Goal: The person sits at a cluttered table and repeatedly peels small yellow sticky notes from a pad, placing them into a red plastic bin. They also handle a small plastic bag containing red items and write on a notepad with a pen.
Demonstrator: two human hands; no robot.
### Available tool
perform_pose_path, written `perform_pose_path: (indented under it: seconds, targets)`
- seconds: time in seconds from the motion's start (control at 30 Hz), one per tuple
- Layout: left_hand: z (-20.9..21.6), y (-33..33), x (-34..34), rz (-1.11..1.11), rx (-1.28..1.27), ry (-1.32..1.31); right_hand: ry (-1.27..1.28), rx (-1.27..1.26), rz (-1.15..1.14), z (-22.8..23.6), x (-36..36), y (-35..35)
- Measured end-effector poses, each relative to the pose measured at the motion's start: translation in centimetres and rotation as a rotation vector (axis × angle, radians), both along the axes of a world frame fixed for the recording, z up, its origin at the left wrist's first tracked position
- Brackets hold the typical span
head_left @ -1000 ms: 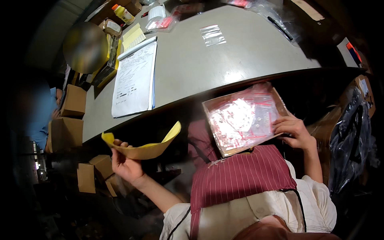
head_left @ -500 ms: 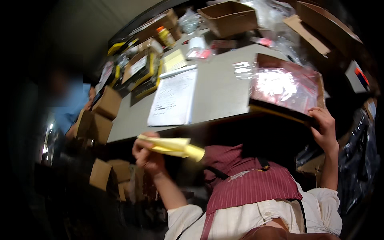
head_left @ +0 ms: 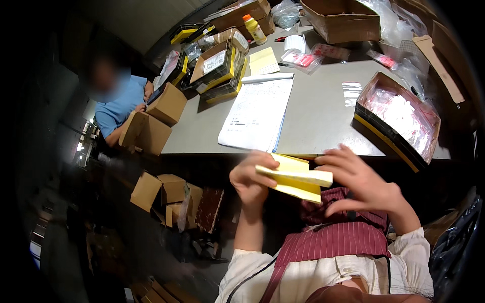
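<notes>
My left hand (head_left: 254, 179) pinches a few folded sheets of yellow paper (head_left: 298, 178) just in front of the table's near edge. The sheets fan apart toward the right. Close to their right end is my right hand (head_left: 358, 181), its fingers spread and slightly blurred, with nothing in its grasp. Beyond the paper, a clipboard with written white sheets (head_left: 257, 111) lies on the grey table (head_left: 318, 121). To the right, a black and yellow cardboard tray (head_left: 394, 136) holds clear plastic bags (head_left: 399, 111).
Behind the clipboard are yellow note sheets (head_left: 264, 60), a yellow bottle with an orange cap (head_left: 254, 29) and stacked boxes (head_left: 217, 65). A large open carton (head_left: 343, 22) stands at the back. At the left, a person in blue (head_left: 118, 103) is beside brown boxes (head_left: 166, 104). More cartons (head_left: 173, 189) sit below.
My right hand has let go of the tray and come over beside the yellow paper. My left hand has brought the paper up and right. The view has shifted leftward.
</notes>
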State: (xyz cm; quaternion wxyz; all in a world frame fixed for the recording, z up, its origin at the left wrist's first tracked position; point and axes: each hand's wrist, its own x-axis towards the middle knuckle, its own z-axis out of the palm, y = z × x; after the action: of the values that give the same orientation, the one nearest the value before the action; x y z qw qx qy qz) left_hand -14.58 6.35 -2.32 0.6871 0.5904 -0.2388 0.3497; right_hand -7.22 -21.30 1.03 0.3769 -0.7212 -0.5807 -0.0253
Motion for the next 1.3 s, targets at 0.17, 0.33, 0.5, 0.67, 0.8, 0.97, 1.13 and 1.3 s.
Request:
perform_pose_path:
  seconds: [0.17, 0.33, 0.5, 0.67, 0.8, 0.97, 1.13, 1.3]
  targets:
    - [1.3, -2.0, -0.5, 0.067, 0.204, -0.032, 0.148, 0.336, 0.149, -2.9, 0.9, 3.2]
    - [2.3, -4.7, -0.5, -0.127, -0.059, 0.427, 0.407, 0.656, -0.002, -4.4, 3.0, 3.2]
    - [1.5, -5.6, 0.7, -0.254, -0.223, 0.878, 0.919, 0.956, -0.248, -4.0, 9.6, 3.3]
    - [1.9, -4.2, 2.6, -0.21, -0.238, 0.961, 0.947, 1.027, -0.292, -5.1, 11.9, 1.5]
    - [2.2, -1.8, 6.2, -0.121, -0.189, 0.868, 0.874, 0.961, -0.369, -2.6, 10.3, -1.9]
    - [7.4, 0.8, 12.0, -0.093, -0.004, 0.73, 0.68, 0.837, -0.403, 3.4, 9.2, -5.1]
    - [9.7, 0.4, 22.2, -0.067, -0.1, 0.528, 0.458, 0.717, -0.462, 8.3, 16.6, -7.3]
    - [-3.3, -4.5, 33.0, 0.215, 0.7, 0.674, 0.731, 0.561, -0.638, 5.8, 26.8, -11.6]
